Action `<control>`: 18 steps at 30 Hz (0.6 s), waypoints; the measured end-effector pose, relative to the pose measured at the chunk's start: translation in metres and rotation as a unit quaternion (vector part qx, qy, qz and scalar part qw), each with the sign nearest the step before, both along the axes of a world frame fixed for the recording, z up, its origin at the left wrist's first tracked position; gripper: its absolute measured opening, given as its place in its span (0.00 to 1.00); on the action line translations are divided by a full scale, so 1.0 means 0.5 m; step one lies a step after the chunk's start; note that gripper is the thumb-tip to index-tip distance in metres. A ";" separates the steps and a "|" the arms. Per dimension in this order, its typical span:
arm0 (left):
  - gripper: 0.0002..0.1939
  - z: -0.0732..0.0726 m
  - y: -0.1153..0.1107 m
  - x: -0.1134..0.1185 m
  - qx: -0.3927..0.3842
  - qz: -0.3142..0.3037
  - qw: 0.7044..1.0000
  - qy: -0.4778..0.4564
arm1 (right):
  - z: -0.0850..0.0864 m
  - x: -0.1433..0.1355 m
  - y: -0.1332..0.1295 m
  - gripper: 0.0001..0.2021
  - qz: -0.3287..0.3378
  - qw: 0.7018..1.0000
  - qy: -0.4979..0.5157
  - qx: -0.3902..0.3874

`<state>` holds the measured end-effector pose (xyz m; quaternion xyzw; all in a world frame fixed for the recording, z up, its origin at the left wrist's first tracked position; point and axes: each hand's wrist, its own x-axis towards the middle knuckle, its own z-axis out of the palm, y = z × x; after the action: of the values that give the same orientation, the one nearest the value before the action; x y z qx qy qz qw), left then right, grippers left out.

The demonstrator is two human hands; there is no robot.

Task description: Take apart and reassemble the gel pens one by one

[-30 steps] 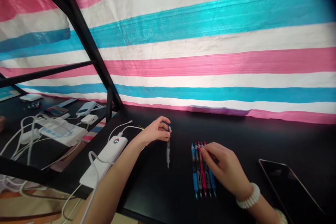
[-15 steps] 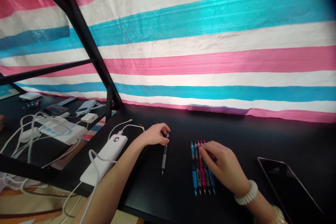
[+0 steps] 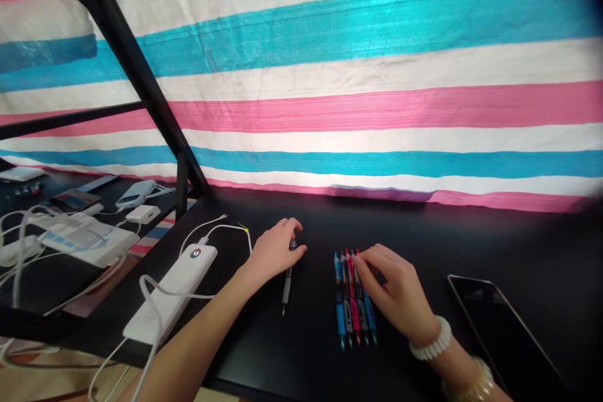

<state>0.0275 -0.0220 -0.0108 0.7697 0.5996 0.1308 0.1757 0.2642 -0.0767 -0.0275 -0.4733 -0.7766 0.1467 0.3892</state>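
Slim grey-and-dark plastic pen (image 3: 286, 290) lying slantwise on smooth black surface (image 3: 273, 352), top end beneath left hand (image 3: 274, 249), thumb and forefinger apart around it. Light, low touch best here, lest barrel roll. Right hand (image 3: 394, 287): fingertips bunched at upper end of row of five blue, grey and pink plastic pens (image 3: 355, 314); whether gripping any, cannot tell. Steady, gentle contact should keep row straight. Farther out: white rectangular power bank (image 3: 172, 306) by left forearm, black glass-faced phone (image 3: 499, 326) beyond right wrist.
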 end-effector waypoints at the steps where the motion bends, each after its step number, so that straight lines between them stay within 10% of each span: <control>1: 0.16 0.000 -0.009 0.011 0.034 -0.023 0.999 0.017 | 0.002 0.000 -0.001 0.14 -0.002 1.000 0.009 0.006; 7: 0.10 -0.010 -0.062 0.063 0.102 -0.349 0.930 0.050 | 0.010 -0.001 -0.004 0.14 -0.015 0.999 0.032 0.019; 18: 0.05 -0.026 -0.069 0.076 0.203 -0.398 0.890 0.090 | 0.019 -0.003 0.000 0.15 -0.028 0.999 0.035 0.013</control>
<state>0.0656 -0.0564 -0.0239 0.9712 0.2167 0.0988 -0.0016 0.2627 -0.0767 -0.0182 -0.4838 -0.7507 0.1423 0.4267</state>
